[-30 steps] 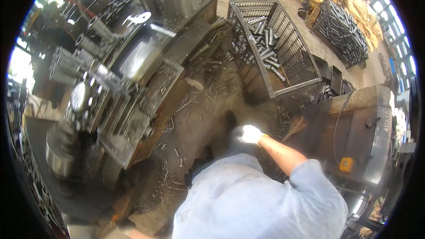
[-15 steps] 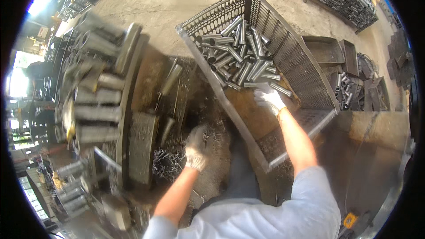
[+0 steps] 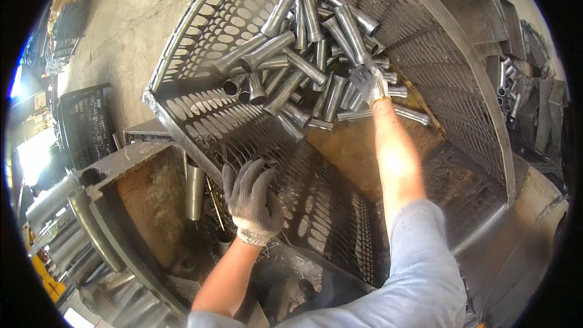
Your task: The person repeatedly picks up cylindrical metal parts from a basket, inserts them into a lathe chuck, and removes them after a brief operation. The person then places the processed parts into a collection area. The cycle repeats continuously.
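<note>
Flared metal tubes (image 3: 282,88) lie in a loose heap inside a large metal basket (image 3: 486,103) with perforated sides. My right hand (image 3: 369,85), in a grey-and-white glove, reaches into the basket at the heap's near right side. Its fingers close around the near end of one metal tube (image 3: 349,31), which points away from me; the fingertips are partly hidden among the tubes. My left hand (image 3: 252,200), gloved alike, is open with its fingers spread, over the basket's near left wall, and holds nothing.
A rusty metal bin or bench (image 3: 149,197) stands at left, with more tubes (image 3: 94,228) along its outer edge. One tube (image 3: 194,191) stands beside its inner wall. At right are dark metal boxes (image 3: 477,21) and a smaller pile of tubes (image 3: 507,88). Concrete floor (image 3: 130,30) lies beyond.
My view has turned and come closer to the basket. My right hand has gone deeper into the heap and closed on a tube. My left hand has moved up to the basket's near wall.
</note>
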`<act>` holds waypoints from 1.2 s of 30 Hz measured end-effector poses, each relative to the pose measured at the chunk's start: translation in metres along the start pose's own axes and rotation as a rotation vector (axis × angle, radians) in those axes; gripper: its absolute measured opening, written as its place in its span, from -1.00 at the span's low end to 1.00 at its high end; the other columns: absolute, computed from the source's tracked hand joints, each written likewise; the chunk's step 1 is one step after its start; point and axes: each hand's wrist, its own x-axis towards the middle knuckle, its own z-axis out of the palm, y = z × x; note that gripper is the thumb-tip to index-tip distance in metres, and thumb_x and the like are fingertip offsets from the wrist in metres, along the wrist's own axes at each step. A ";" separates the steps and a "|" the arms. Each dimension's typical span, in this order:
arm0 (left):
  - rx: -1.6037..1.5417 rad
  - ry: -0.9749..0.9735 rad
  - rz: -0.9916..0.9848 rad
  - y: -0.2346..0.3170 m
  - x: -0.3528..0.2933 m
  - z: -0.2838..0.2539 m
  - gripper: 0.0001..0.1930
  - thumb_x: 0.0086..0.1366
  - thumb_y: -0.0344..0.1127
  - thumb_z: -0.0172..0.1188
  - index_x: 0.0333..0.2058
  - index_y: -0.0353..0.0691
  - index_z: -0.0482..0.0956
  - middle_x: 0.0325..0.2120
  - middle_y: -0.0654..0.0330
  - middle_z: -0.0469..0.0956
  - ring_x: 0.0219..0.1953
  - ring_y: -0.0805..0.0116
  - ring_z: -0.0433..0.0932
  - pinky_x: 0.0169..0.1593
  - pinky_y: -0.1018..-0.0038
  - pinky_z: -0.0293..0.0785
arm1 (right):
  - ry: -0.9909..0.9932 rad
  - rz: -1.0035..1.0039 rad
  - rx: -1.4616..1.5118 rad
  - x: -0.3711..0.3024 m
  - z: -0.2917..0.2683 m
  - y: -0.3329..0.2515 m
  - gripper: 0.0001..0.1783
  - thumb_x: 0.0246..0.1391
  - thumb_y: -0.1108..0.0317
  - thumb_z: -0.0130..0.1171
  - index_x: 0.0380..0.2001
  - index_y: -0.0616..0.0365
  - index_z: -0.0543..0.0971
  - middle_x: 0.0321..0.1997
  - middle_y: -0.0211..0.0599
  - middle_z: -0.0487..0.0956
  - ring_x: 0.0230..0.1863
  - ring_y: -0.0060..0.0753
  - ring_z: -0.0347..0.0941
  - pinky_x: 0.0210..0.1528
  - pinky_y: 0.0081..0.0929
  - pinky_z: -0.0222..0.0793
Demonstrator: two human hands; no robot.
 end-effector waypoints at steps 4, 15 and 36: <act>0.036 -0.104 -0.060 0.003 0.011 -0.003 -0.53 0.02 -0.57 0.13 -0.03 -0.22 0.67 0.04 -0.06 0.66 0.16 -0.19 0.63 0.50 -0.34 0.08 | 0.261 -0.153 -0.652 0.039 0.010 0.007 -0.23 0.14 -0.04 0.52 0.29 0.06 0.46 0.13 -0.06 0.62 0.00 0.08 0.65 0.08 0.01 0.64; 0.102 -0.123 -0.038 0.008 0.018 -0.002 -0.60 0.03 -0.47 0.24 -0.09 -0.15 0.70 -0.04 0.00 0.68 0.08 -0.17 0.64 0.41 -0.32 0.17 | 0.212 -0.210 0.230 -0.004 0.054 -0.019 -0.75 0.31 0.33 0.39 -0.01 0.17 0.70 0.18 -0.10 0.59 0.13 -0.04 0.55 0.17 -0.02 0.69; 0.065 -0.081 -0.086 0.020 0.017 -0.019 -0.15 0.09 0.02 0.59 0.30 -0.24 0.52 0.08 -0.05 0.68 0.18 -0.06 0.63 0.49 -0.21 0.19 | -0.522 -0.615 -0.387 -0.301 0.116 -0.049 -0.60 0.23 -0.02 0.35 -0.06 0.02 0.68 -0.10 -0.37 0.63 -0.09 -0.43 0.61 0.06 -0.25 0.63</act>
